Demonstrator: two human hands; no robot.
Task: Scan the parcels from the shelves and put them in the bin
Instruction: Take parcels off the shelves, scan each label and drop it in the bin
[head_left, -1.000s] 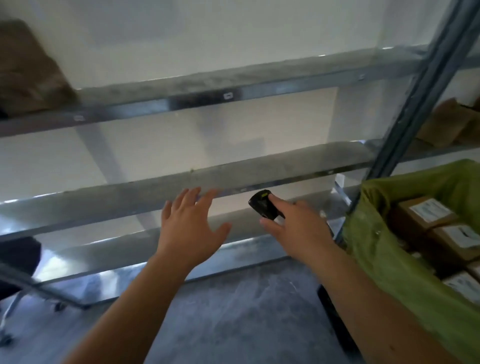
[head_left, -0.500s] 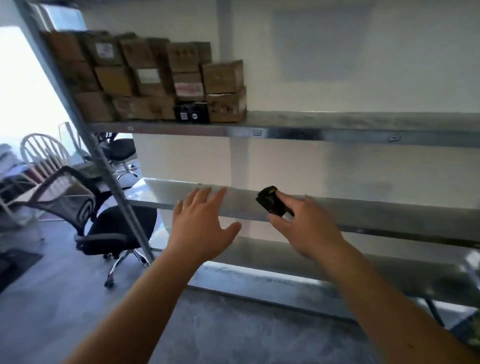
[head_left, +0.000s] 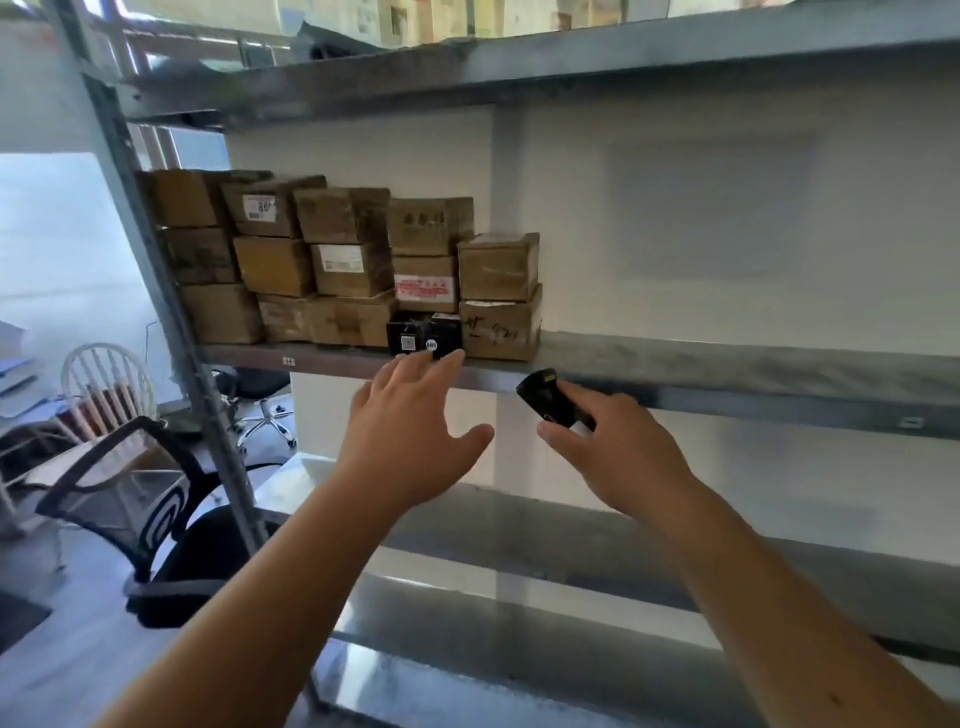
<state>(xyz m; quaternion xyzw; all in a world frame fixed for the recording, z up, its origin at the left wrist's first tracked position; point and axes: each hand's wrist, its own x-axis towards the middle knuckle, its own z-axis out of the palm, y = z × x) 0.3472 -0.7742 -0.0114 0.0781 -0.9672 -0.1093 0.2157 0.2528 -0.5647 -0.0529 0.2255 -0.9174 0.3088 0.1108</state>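
Brown cardboard parcels (head_left: 343, 265), one small black box (head_left: 423, 335), grey metal shelf (head_left: 727, 364), black scanner (head_left: 545, 397), black mesh chair (head_left: 130, 493).

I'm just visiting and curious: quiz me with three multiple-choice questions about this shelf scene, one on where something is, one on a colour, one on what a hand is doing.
1. Where do the stacked brown cardboard parcels sit?
A. at the left end of the grey metal shelf
B. on the floor
C. in a bin

2. What colour is the small box at the front of the stack?
A. white
B. black
C. green

3. What is the left hand doing?
A. gripping a parcel
B. resting on the chair
C. open, holding nothing, fingers near the small box

Answers: 1 A, the stack stands beside the left upright. 2 B, it is dark among brown boxes. 3 C, its fingers are spread, while the right hand holds the small black handheld scanner.
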